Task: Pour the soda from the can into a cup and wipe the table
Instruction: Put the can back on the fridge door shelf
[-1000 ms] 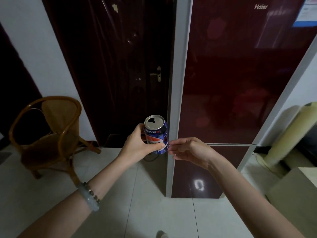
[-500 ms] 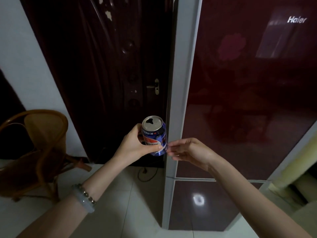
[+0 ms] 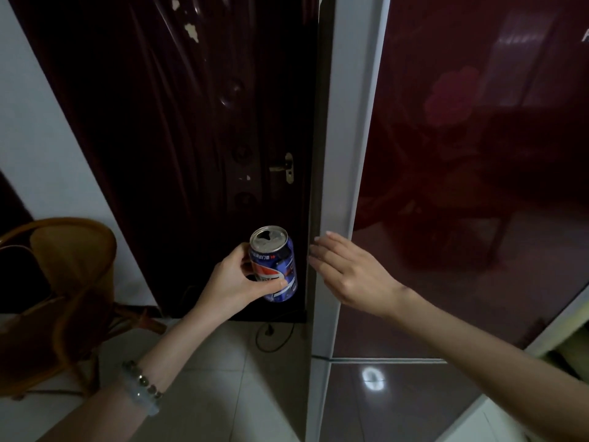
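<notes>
Can [image 3: 273, 263], blue with its top already open, sits upright and slightly tilted in the left hand [image 3: 234, 283], whose fingers [image 3: 276, 284] wrap its lower half, thumb across the front. It hangs in the air before a dark door [image 3: 197, 148], just left of the fridge [image 3: 462, 186]. The right hand [image 3: 350, 272] is spread flat and empty, fingertips against the fridge's pale edge, near the can but apart from it. A rattan chair [image 3: 63, 282] stands at the left on the tiled floor [image 3: 223, 378].
</notes>
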The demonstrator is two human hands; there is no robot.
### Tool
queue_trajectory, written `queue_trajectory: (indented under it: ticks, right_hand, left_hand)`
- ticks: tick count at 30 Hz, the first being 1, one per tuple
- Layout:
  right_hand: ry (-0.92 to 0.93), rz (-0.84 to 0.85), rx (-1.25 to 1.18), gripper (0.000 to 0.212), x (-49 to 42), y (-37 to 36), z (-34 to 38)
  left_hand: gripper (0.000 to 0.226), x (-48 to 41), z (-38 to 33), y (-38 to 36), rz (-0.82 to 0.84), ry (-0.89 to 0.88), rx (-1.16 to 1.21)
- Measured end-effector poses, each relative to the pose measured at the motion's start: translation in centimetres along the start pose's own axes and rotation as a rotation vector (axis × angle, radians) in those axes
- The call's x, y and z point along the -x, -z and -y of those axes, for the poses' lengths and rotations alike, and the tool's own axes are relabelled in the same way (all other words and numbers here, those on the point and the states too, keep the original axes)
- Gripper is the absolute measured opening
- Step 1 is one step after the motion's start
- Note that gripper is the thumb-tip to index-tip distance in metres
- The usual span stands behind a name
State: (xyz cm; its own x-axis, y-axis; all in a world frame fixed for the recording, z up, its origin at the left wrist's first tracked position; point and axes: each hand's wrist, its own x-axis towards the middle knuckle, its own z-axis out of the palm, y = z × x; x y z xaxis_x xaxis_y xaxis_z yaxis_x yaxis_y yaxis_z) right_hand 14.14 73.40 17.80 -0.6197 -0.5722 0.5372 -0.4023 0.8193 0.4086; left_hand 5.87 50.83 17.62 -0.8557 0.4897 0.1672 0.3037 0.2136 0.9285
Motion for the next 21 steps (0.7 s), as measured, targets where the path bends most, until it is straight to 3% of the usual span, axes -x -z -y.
queue_trajectory:
  ticks: [7,12,21]
  right_hand:
    - [0.155,0.172,0.305,0.018,-2.6,-1.9,-2.4]
    - [0.115,0.756,0.548,0.027,-4.8,-1.5,-0.7]
    - [0.1,0.774,0.463,0.029,-4.8,0.9,1.1]
  left_hand:
    - [0.069,-1.2,0.8,1.4,0.031,0.024,0.037]
    - [0.068,-1.3,1.2,1.6,0.06,0.037,0.051]
    - [0.072,-1.0,1.6,2.1,0.109,0.038,0.057]
